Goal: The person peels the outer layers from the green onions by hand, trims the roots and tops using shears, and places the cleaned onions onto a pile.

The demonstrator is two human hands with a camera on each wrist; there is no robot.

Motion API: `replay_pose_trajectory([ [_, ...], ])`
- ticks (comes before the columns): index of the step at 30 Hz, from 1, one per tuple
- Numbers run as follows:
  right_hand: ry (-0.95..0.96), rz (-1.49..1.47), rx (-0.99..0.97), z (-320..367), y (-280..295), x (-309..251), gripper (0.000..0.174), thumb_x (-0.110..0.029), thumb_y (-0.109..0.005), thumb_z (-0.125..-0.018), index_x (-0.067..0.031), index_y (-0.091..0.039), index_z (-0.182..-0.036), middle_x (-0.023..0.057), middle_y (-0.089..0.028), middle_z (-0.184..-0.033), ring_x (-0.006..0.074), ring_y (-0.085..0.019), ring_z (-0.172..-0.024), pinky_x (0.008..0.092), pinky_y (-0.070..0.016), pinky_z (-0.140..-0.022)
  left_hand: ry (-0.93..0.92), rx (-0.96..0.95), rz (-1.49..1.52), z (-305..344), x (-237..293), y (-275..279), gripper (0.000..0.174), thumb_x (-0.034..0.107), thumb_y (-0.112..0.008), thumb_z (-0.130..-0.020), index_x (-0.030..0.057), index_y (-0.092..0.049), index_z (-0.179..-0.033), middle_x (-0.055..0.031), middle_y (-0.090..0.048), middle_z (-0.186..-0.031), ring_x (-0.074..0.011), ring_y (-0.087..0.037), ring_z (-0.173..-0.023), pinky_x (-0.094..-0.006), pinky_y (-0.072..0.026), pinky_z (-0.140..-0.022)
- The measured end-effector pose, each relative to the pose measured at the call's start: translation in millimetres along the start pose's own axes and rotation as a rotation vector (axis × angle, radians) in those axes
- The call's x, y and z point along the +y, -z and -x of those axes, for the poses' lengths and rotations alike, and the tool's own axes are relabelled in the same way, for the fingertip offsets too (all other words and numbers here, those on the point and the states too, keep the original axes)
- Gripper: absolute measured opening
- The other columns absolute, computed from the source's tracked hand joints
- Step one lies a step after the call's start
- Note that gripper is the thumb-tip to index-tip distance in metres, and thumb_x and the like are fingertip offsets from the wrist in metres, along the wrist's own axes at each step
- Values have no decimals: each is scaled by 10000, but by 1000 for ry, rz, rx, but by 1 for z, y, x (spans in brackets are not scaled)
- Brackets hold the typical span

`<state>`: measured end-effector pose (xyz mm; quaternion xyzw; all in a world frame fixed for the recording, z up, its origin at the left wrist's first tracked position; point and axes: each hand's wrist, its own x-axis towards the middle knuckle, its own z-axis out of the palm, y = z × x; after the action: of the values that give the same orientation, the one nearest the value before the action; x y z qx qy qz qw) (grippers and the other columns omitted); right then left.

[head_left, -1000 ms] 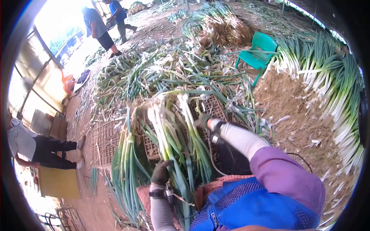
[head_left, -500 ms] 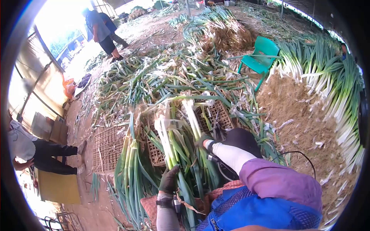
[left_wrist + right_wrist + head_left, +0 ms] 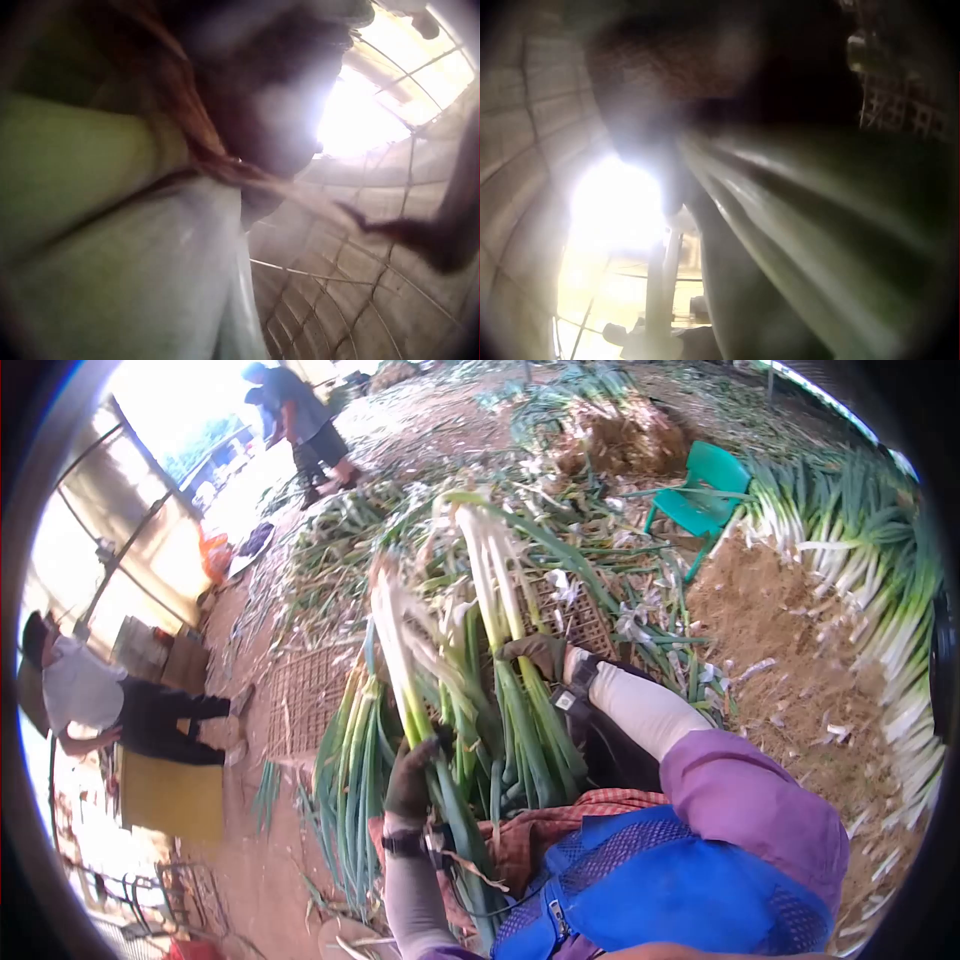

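Note:
My gloved left hand [image 3: 408,785] grips long green onions [image 3: 400,670] low on their green stalks, white ends pointing away from me. The right hand [image 3: 540,652], also gloved, holds a second bundle of green onions [image 3: 490,575], higher up near the pale part, its roots tilted up and away. Broad pale-green stalks [image 3: 90,225] fill the near side of the left wrist view beside a dry, twisted leaf [image 3: 262,184]. Smooth stalks [image 3: 780,232] run from under the hand in the right wrist view. Another bunch of green onions [image 3: 350,745] lies left of my left hand.
Brown plastic crates [image 3: 305,700] lie beneath and beside the onions. A heap of loose leaves and trimmings [image 3: 350,560] spreads ahead. To the right are a green chair [image 3: 705,495], soil-like root waste [image 3: 770,630] and rows of onions [image 3: 880,630]. A person [image 3: 100,690] stands at left.
Both hands and their onions have shifted, with the root ends now higher in view. The right hand has moved up and slightly right. The head view has turned, and the people at the back have moved.

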<state>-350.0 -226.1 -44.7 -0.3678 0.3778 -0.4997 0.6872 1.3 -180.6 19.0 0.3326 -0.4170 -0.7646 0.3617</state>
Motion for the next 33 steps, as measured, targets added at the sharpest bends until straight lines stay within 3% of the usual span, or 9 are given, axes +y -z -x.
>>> replay_pose_trajectory([
  [7,25,185,-45,56,-103,-51,451,-411,-498,-1005,-35,-618,-1223,61,-644,-1148,119,-594,-1013,294,-478,-914,-149,-35,-410,-10,72,-96,446,175,-617,-916,-36,-500,-1291,-112,-659,-1138,-207,-646,-1017,-276,-499,-937],
  [11,721,663,-123,57,-113,-46,466,-409,-435,-1027,-36,-528,-1291,90,-630,-1096,162,-606,-1021,293,-539,-797,-206,-123,-218,-18,51,-129,498,64,-673,-834,23,-509,-1303,-35,-614,-1107,-139,-592,-946,-270,-477,-840],
  [14,382,498,-201,67,-114,-46,414,-362,-483,-1003,-32,-521,-1252,102,-608,-1130,181,-605,-994,317,-538,-734,-451,-69,-302,-28,41,-133,475,114,-636,-876,37,-489,-1321,-60,-640,-1104,-154,-625,-959,-279,-498,-857],
  [17,53,323,-290,88,-143,-65,370,-315,-532,-979,-29,-514,-1213,115,-585,-1165,199,-604,-966,341,-536,-670,-281,-8,-402,-19,74,-149,448,140,-641,-878,32,-499,-1289,-73,-626,-1100,-177,-622,-938,-298,-515,-819],
  [19,567,1086,-151,96,-148,-51,340,-203,-645,-894,-28,-503,-1148,129,-602,-1061,253,-604,-904,370,-525,-732,-223,1,-455,-25,88,-150,427,172,-659,-874,22,-525,-1250,-72,-636,-1042,-167,-633,-875,-300,-529,-756],
  [22,675,1053,-24,98,-155,-42,371,-225,-692,-851,-32,-537,-1128,150,-624,-976,295,-633,-889,377,-519,-773,-161,-27,-517,-25,112,-161,268,170,-725,-831,9,-652,-1031,-39,-673,-877,-141,-625,-784,-299,-511,-720],
  [27,390,1279,-271,141,-142,-138,724,-519,-714,-805,20,-497,-1235,225,-599,-1184,392,-645,-997,455,-518,-850,-278,-67,-635,-16,117,-160,380,171,-665,-827,-22,-588,-1145,-71,-676,-919,-169,-651,-811,-291,-521,-760],
  [31,1317,1254,597,133,-94,-193,933,-516,-771,-748,32,-389,-1399,260,-508,-1321,377,-533,-1209,445,-449,-1011,-229,-154,-573,0,117,-173,421,131,-644,-825,-42,-556,-1199,-95,-680,-962,-195,-669,-848,-296,-530,-805],
  [33,1234,1337,773,118,-92,-205,962,-493,-783,-741,39,-354,-1418,281,-458,-1365,410,-484,-1247,449,-411,-1053,-212,-219,-575,2,110,-194,417,88,-643,-821,-33,-551,-1209,-92,-680,-982,-202,-672,-855,-304,-539,-819],
])
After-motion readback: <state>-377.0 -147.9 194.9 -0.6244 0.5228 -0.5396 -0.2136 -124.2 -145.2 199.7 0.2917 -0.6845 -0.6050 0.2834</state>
